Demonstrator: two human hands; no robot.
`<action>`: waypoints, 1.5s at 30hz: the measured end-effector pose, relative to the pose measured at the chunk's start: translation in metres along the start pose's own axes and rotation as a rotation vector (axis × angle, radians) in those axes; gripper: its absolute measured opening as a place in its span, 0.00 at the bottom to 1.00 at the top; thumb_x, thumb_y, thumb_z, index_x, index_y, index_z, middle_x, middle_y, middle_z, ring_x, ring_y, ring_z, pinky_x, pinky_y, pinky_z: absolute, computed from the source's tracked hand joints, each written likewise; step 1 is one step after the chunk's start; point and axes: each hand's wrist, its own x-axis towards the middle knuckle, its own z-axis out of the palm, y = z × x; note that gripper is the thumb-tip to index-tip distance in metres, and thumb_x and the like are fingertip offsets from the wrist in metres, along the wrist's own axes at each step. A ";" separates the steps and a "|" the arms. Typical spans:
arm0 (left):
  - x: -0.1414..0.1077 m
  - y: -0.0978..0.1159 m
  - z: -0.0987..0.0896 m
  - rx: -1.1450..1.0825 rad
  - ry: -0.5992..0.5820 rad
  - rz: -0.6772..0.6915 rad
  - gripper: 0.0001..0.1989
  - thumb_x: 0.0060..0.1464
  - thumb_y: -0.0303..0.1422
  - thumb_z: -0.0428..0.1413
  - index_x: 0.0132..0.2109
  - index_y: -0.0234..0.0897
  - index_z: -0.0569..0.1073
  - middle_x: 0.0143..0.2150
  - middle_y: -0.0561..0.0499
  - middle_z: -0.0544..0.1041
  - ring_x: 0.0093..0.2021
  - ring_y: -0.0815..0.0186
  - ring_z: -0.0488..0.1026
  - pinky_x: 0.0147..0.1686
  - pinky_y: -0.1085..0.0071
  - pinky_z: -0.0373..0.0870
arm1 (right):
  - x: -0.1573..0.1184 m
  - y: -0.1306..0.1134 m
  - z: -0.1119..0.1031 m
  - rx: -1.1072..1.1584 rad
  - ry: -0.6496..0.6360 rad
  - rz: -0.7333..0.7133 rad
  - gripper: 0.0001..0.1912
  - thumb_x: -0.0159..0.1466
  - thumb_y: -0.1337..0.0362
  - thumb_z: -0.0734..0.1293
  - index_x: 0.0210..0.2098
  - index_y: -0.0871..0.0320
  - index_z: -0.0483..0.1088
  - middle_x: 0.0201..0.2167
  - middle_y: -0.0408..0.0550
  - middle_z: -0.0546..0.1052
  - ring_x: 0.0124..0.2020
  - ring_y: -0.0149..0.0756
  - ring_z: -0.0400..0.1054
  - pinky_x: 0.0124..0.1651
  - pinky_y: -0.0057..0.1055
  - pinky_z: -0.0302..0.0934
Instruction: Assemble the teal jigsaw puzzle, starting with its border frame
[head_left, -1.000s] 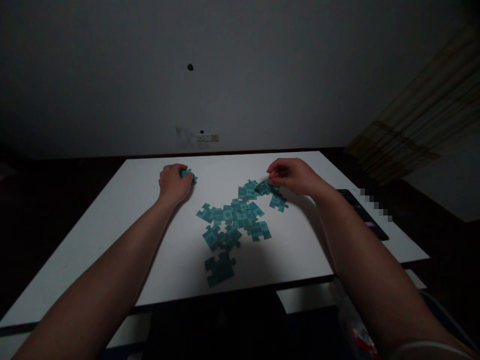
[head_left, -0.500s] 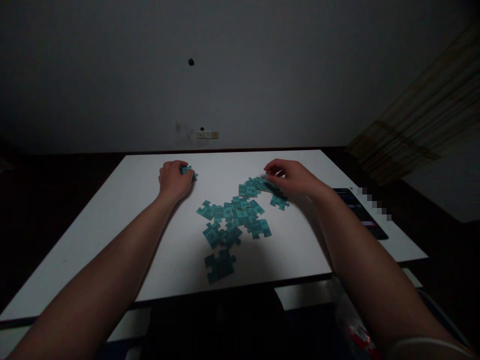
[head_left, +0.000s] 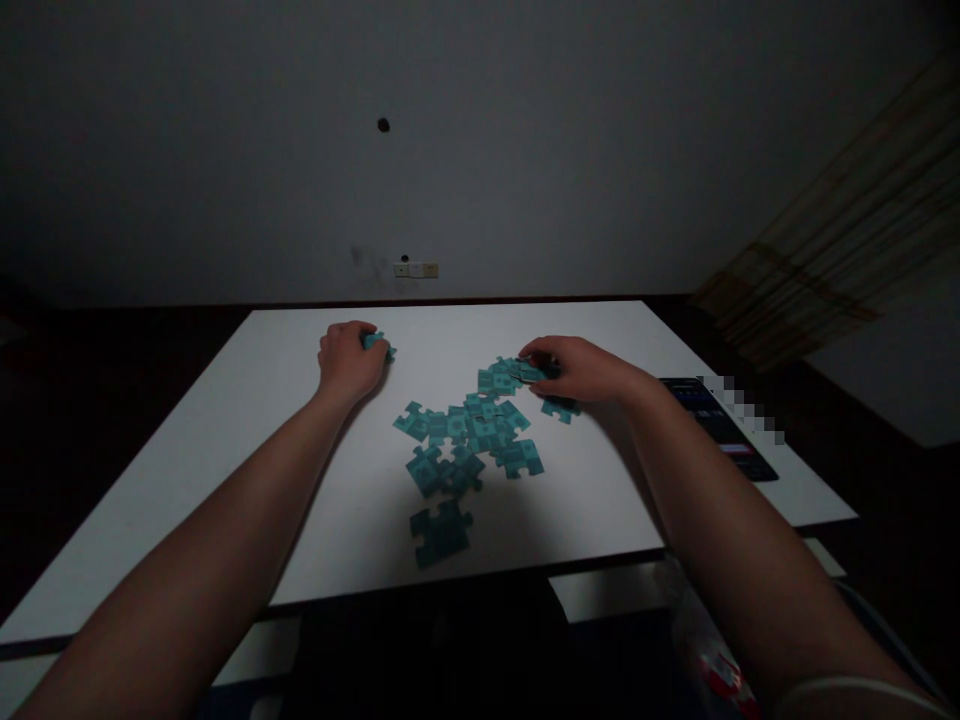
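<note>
While the left hand (head_left: 346, 360) stays clamped on a teal puzzle piece (head_left: 377, 343), the right hand (head_left: 581, 370) has moved left onto a second piece (head_left: 531, 372); grip there: cannot tell.

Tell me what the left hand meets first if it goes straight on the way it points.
The left hand has a free way, past the teal puzzle piece at its fingers, over the white tabletop to its far edge, though depth is unclear.

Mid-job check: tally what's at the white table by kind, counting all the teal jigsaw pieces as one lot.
Hands: 2 (left hand, right hand)
Smartphones: 1 (smartphone)
Jigsaw lots: 1 (teal jigsaw pieces)
Total: 4
</note>
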 end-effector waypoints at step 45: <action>-0.004 -0.002 -0.002 0.042 -0.102 0.093 0.36 0.60 0.54 0.69 0.69 0.42 0.79 0.76 0.30 0.69 0.77 0.31 0.66 0.77 0.34 0.67 | 0.010 0.026 0.008 -0.320 0.112 0.072 0.23 0.78 0.64 0.65 0.66 0.54 0.84 0.65 0.61 0.85 0.64 0.57 0.78 0.69 0.50 0.70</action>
